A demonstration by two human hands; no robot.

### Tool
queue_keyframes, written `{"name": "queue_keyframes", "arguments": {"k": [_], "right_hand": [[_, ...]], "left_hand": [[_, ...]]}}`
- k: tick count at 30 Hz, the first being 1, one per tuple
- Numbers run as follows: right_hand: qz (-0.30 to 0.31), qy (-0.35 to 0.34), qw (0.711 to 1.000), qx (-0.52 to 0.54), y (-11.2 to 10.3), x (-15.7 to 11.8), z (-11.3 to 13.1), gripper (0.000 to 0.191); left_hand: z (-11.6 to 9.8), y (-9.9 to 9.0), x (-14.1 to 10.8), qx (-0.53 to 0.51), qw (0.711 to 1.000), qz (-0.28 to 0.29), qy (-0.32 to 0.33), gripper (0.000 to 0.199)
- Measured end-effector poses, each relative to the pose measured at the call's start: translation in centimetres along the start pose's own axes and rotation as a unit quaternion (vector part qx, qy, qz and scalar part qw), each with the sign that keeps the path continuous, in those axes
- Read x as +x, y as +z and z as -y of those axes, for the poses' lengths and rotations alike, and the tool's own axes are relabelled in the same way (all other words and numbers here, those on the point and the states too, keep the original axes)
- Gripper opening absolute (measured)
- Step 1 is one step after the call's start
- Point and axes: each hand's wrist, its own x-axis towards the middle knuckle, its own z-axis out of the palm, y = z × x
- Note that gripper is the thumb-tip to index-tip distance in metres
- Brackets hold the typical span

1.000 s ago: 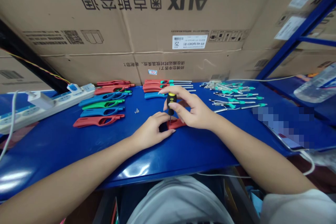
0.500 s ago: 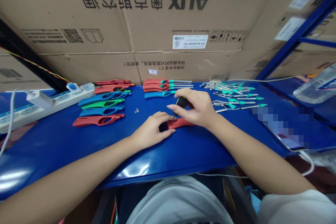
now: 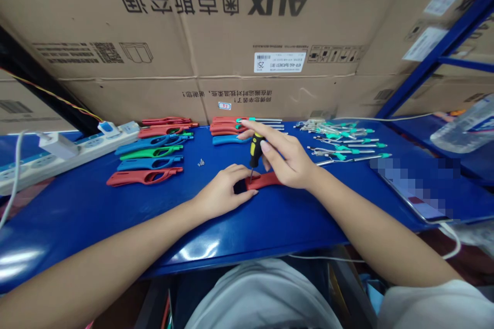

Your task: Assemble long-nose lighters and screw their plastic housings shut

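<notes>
A screwdriver with a short black and yellow handle stands nearly upright, its tip on the end of a red lighter casing lying on the blue table. My right hand is closed around the screwdriver handle, thumb against it and the forefinger stretched past it. Thumb and fingers of my left hand pinch the left end of that casing and steady it on the table. Part of the casing is hidden behind my right hand. A few small screws lie left of my hands.
Several red, blue and green lighter casings lie at the left beside a white power strip. Lighters with metal rods lie at the back middle. Metal tubes with teal parts and a phone are at the right. Cardboard boxes stand behind.
My right hand's fingers have shifted on the screwdriver, the forefinger stretching out to the left. The handle now shows more fully and stands more upright. My left hand has stayed put.
</notes>
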Motion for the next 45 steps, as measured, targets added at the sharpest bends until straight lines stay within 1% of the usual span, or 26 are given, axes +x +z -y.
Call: {"name": "queue_keyframes", "arguments": {"k": [2,3,5,7,9,11,13,15,17,18,20,22,23,25,27,28,30,33,35,37,38,40,42,43,44,45], "right_hand": [[-0.008,0.029,1.000,0.010,0.27,0.19,0.30,0.039],[-0.033,0.032,0.999,-0.014,0.40,0.20,0.33,0.034],[-0.088,0.016,0.993,-0.081,0.57,0.10,0.22,0.027],[-0.111,-0.008,0.988,-0.107,0.58,-0.04,0.07,0.023],[-0.079,-0.007,0.995,-0.065,0.52,-0.07,0.06,0.025],[-0.025,0.032,0.999,0.003,0.53,-0.02,0.16,0.037],[0.002,0.069,0.997,0.038,0.63,0.02,0.22,0.041],[-0.031,0.072,0.997,0.000,0.72,0.00,0.22,0.037],[-0.080,0.050,0.993,-0.066,0.69,-0.03,0.22,0.034],[-0.091,0.040,0.992,-0.082,0.65,-0.02,0.24,0.033],[-0.067,0.041,0.996,-0.044,0.56,0.05,0.31,0.034],[-0.017,0.066,0.997,0.035,0.56,0.13,0.31,0.041],[-0.007,0.077,0.995,0.057,0.59,0.15,0.26,0.042],[-0.032,0.077,0.996,0.028,0.66,0.13,0.10,0.036],[-0.078,0.050,0.995,-0.046,0.68,0.08,-0.02,0.032],[-0.086,0.037,0.993,-0.066,0.66,0.07,-0.03,0.031],[-0.060,0.040,0.997,-0.041,0.59,0.12,0.08,0.034],[0.001,0.077,0.996,0.053,0.46,0.25,0.25,0.043],[-0.014,0.072,0.997,0.034,0.32,0.25,0.16,0.036],[-0.057,0.031,0.997,-0.030,0.14,0.17,-0.05,0.030],[-0.063,0.007,0.997,-0.048,0.07,0.11,-0.14,0.031],[-0.027,-0.007,1.000,-0.013,0.04,0.05,-0.18,0.034],[0.031,0.031,0.996,0.080,0.23,0.07,-0.01,0.040],[0.045,0.058,0.990,0.117,0.39,0.09,0.10,0.042],[0.042,0.076,0.987,0.135,0.56,0.10,0.19,0.042],[0.024,0.082,0.988,0.127,0.71,0.10,0.26,0.038]], "left_hand": [[-0.01,0.00,0.03,0.001,1.000,0.002,-0.001,0.029],[0.00,0.01,0.04,0.001,1.000,0.000,-0.001,0.029],[0.05,0.04,0.04,0.001,1.000,-0.002,-0.001,0.030],[0.09,0.06,0.03,0.001,1.000,-0.001,-0.001,0.031],[0.12,0.05,0.01,0.000,1.000,0.003,0.001,0.032],[0.14,0.03,-0.01,0.001,1.000,0.008,0.003,0.031],[0.15,0.01,-0.04,0.001,1.000,0.008,0.006,0.031],[0.16,0.02,-0.07,-0.001,1.000,0.003,0.010,0.031],[0.14,0.03,-0.08,-0.002,1.000,-0.002,0.011,0.031],[0.12,0.03,-0.09,-0.001,1.000,-0.001,0.009,0.031],[0.06,0.01,-0.07,0.003,1.000,0.005,0.006,0.032],[0.01,-0.02,-0.06,0.008,1.000,0.010,0.003,0.032],[0.00,-0.03,-0.06,0.010,1.000,0.011,0.003,0.032],[-0.01,-0.03,-0.08,0.011,1.000,0.007,0.005,0.030],[-0.01,-0.02,-0.09,0.009,1.000,0.003,0.005,0.030],[-0.02,-0.02,-0.09,0.008,1.000,0.003,0.005,0.030],[-0.02,-0.02,-0.07,0.010,1.000,0.006,0.004,0.031],[0.02,-0.01,-0.06,0.014,1.000,0.010,0.006,0.031],[0.09,0.01,-0.09,0.015,1.000,0.006,0.008,0.030],[0.15,0.04,-0.14,0.015,1.000,0.003,0.013,0.030],[0.16,0.04,-0.15,0.015,1.000,0.003,0.016,0.030],[0.15,0.03,-0.16,0.014,1.000,0.005,0.016,0.031],[0.12,0.01,-0.14,0.015,1.000,0.008,0.011,0.031],[0.10,0.00,-0.13,0.015,1.000,0.010,0.009,0.030],[0.10,0.00,-0.13,0.015,1.000,0.012,0.007,0.030],[0.11,0.00,-0.14,0.014,1.000,0.012,0.008,0.030]]}}
